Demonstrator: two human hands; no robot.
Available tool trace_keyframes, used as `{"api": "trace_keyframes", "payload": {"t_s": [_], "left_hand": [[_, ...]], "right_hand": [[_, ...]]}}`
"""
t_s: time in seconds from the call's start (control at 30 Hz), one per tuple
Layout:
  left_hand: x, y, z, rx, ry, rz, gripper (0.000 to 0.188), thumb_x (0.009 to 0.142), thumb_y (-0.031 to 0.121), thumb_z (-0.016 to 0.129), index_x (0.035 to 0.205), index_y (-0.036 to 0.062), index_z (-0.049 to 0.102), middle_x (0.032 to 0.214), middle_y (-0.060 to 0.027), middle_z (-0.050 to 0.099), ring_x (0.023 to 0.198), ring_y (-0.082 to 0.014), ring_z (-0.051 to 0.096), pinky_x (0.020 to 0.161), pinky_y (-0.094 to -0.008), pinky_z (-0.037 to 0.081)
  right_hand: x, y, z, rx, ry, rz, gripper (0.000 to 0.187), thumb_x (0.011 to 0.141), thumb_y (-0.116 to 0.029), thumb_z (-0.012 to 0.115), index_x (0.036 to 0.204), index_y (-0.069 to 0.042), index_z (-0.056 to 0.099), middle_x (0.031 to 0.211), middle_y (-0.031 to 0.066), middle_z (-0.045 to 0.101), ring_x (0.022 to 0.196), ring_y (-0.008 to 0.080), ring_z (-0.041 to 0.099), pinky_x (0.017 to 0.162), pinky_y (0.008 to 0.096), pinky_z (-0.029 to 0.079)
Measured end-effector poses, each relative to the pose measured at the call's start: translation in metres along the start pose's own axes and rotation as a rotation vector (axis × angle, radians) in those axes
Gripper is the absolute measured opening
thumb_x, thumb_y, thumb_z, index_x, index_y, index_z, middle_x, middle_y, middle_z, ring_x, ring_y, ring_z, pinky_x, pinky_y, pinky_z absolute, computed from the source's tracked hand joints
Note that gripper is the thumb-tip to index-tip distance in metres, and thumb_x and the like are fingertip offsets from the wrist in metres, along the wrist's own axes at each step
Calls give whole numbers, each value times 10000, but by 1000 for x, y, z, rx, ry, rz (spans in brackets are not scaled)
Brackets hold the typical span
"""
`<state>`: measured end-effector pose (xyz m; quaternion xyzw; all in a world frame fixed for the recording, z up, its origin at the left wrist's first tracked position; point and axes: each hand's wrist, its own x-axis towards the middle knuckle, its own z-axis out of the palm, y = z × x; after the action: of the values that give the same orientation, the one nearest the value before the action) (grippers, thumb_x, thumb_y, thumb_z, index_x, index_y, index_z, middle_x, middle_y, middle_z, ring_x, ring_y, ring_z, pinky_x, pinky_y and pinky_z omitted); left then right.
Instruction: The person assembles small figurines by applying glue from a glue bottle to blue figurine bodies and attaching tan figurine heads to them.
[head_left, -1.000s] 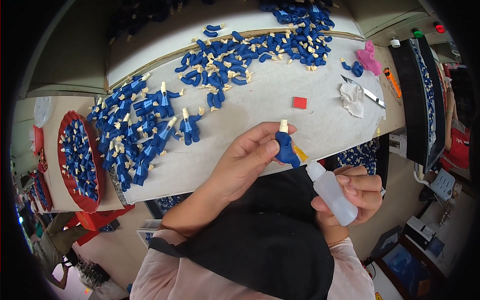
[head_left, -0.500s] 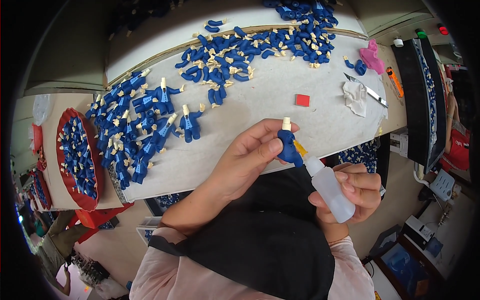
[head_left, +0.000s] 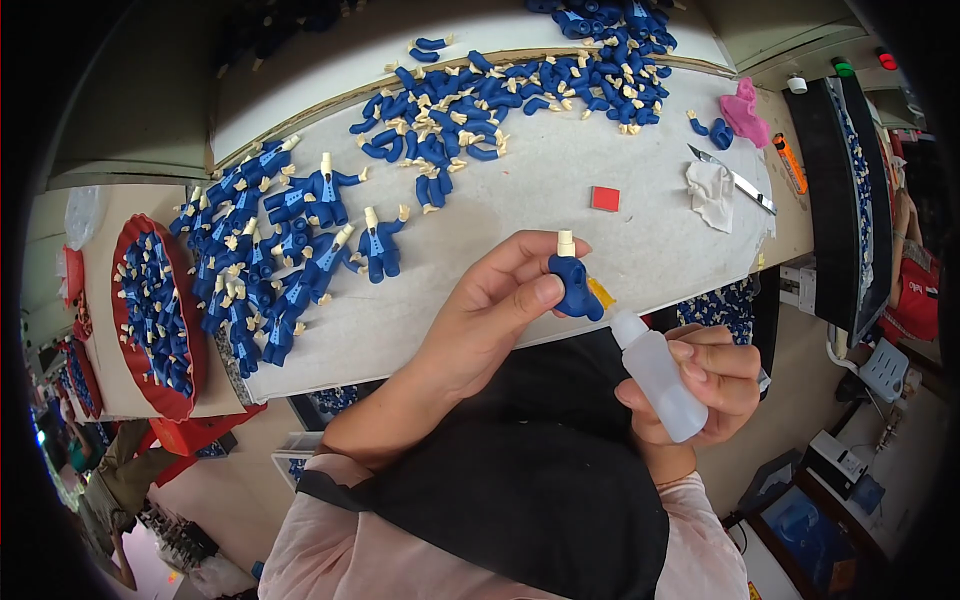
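Since half a second ago the left hand (head_left: 490, 310) has barely shifted; it still pinches the small blue doll body (head_left: 574, 286) between thumb and fingers, just above the near edge of the desk (head_left: 560, 190). The right hand (head_left: 705, 385) has kept its fingers wrapped tight around the squeeze bottle (head_left: 657, 374), whose tip stays tilted up toward the doll, close beside it but seemingly not touching.

The doll looks like matte, soft-moulded rubber or clay: a rounded blue suit with stubby legs and a cream peg for a neck. The bottle is milky translucent plastic, a smooth cylinder narrowing to a cone. A yellow scrap (head_left: 601, 292) shows just behind the doll.

On the pale, flat desk lie a heap of finished blue figures (head_left: 285, 245), a scatter of loose blue arms (head_left: 500, 100), 1 small red square (head_left: 604, 198), a crumpled white cloth (head_left: 712, 192) and a pink lump (head_left: 745, 112). A red-rimmed tray (head_left: 128, 330) of blue pieces sits at the left.
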<state>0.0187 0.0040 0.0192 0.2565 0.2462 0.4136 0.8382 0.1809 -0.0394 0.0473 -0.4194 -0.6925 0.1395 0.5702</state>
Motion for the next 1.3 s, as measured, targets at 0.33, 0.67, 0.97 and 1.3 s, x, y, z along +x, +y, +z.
{"api": "trace_keyframes", "payload": {"t_s": [0.33,0.67,0.97,1.3], "left_hand": [[1,-4,-1,56,52,78,284,840,145,502,1097,36,450,1008,-95,508,970,-168,478,871,-326,364],[2,-2,-3,64,13,100,279,844,141,490,1100,36,453,1017,-100,504,986,-170,464,877,-319,347],[3,-2,-3,60,6,108,295,852,151,474,1119,30,444,1006,-99,498,980,-166,460,869,-312,346],[1,-1,1,-40,-59,-55,336,874,196,424,1158,16,418,962,-111,509,934,-159,465,847,-281,339]], "right_hand": [[0,-1,2,29,28,-3,459,576,-168,778,900,-57,473,772,65,461,559,119,461,479,217,444],[-1,0,2,16,-4,-3,456,574,-161,781,897,-49,478,771,70,459,567,122,470,479,221,450],[0,-2,-1,31,-54,27,458,561,-142,789,888,-46,483,769,74,458,572,126,487,489,225,457],[0,-2,2,83,-2,46,458,546,-135,798,874,-45,491,754,64,459,576,131,497,488,226,451]]}}
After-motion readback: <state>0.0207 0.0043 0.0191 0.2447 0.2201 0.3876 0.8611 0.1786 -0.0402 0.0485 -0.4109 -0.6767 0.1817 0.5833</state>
